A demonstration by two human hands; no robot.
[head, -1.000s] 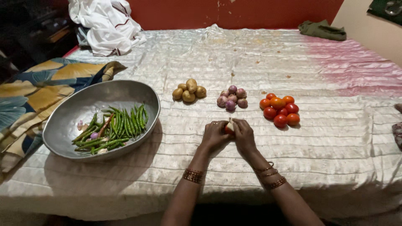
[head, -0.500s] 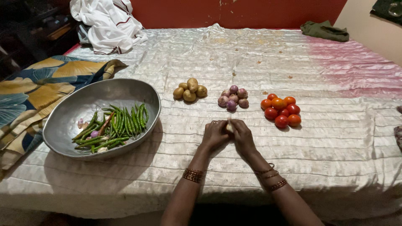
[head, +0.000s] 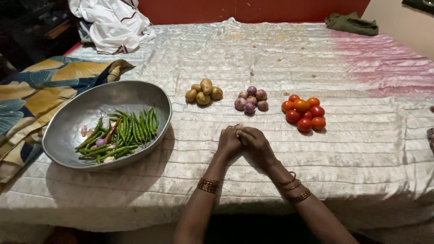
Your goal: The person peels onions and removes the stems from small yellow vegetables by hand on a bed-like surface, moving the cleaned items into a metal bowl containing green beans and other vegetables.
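Low in the middle of the frame, the left hand and the right hand press together on the pale satin bedspread, fingers curled around a small pale item that peeks out at their top; both grips are closed on it, and what it is cannot be told. Bangles ring both wrists. Just above the hands sit three small heaps in a row: potatoes toward the left, purple onions in the centre, red and orange tomatoes to the right. At left, a wide metal bowl holds green chillies. A white cloth lies bunched in the upper left, a dark green cloth in the upper right.
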